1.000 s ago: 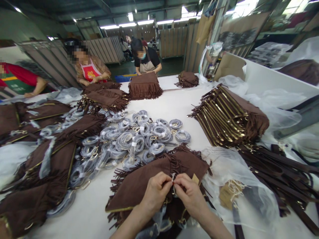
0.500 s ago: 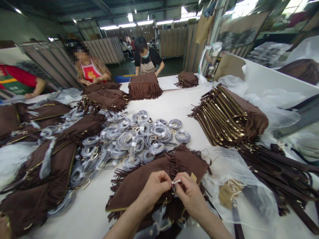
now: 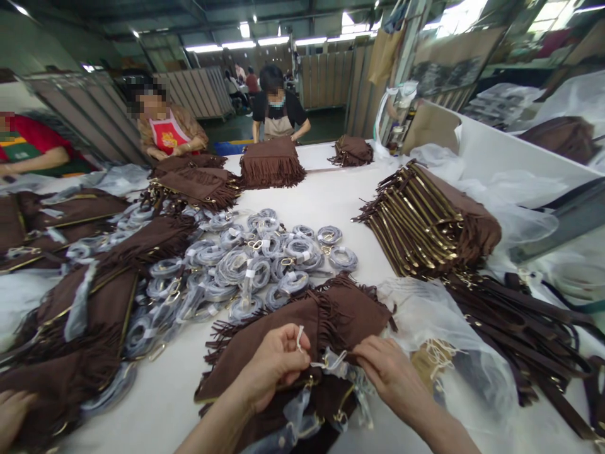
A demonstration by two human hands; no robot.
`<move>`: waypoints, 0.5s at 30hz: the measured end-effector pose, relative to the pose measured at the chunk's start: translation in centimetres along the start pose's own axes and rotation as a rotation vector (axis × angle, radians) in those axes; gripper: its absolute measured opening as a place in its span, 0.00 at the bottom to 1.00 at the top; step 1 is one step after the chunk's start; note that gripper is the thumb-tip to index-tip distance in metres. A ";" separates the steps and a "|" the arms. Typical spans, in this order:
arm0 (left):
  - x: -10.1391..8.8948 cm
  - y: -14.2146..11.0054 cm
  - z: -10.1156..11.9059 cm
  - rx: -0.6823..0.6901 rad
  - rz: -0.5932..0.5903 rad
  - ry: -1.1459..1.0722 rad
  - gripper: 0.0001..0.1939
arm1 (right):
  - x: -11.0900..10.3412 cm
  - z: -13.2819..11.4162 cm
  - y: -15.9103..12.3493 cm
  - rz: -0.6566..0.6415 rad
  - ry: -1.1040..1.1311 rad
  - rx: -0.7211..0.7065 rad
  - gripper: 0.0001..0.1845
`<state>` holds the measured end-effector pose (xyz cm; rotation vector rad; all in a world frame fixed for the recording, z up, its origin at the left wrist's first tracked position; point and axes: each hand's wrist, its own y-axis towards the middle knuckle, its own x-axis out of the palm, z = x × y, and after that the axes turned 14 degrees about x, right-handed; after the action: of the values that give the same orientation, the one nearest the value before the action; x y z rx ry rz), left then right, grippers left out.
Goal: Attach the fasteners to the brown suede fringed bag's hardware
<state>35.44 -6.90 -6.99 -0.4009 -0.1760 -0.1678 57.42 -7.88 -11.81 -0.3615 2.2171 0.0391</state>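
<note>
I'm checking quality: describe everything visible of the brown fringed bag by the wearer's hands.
The bag looks like brown suede, with fringe along its far edge and across its middle, and gold-coloured trim at its near left corner. It lies slanted over the white table, partly hidden by the left hand; whether that hand touches it, or a second bag overlaps, I can't tell.

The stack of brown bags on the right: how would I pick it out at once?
Find the white table and its heap of clear-wrapped coils. Look right from there, beyond the person's right hand, to the stack of brown bags. Unlike the other bags around, it shows a close row of parallel gold edges.
</note>
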 end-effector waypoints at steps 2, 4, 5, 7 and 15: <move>-0.4 -0.6 -0.1 -0.009 -0.018 0.251 0.11 | -0.4 -0.2 -1.1 -0.027 0.139 0.097 0.11; -0.6 -1.1 -0.1 0.008 -0.048 0.548 0.06 | -0.1 -0.4 -2.3 -0.128 0.393 0.232 0.12; -0.7 -1.3 0.0 0.028 -0.072 0.687 0.04 | 0.4 -0.5 -2.9 -0.212 0.564 0.315 0.13; -0.6 -1.8 0.2 0.063 -0.104 0.864 0.03 | 1.8 -0.8 -3.9 -0.414 0.950 0.466 0.16; -0.1 -4.3 0.6 -0.115 -0.264 0.234 0.15 | 6.3 -5.0 -4.8 -0.705 1.716 0.681 0.19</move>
<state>34.43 -10.56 -4.85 -0.4683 0.0120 -0.4839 51.21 -14.76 -13.07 -0.9641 3.1801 -2.0024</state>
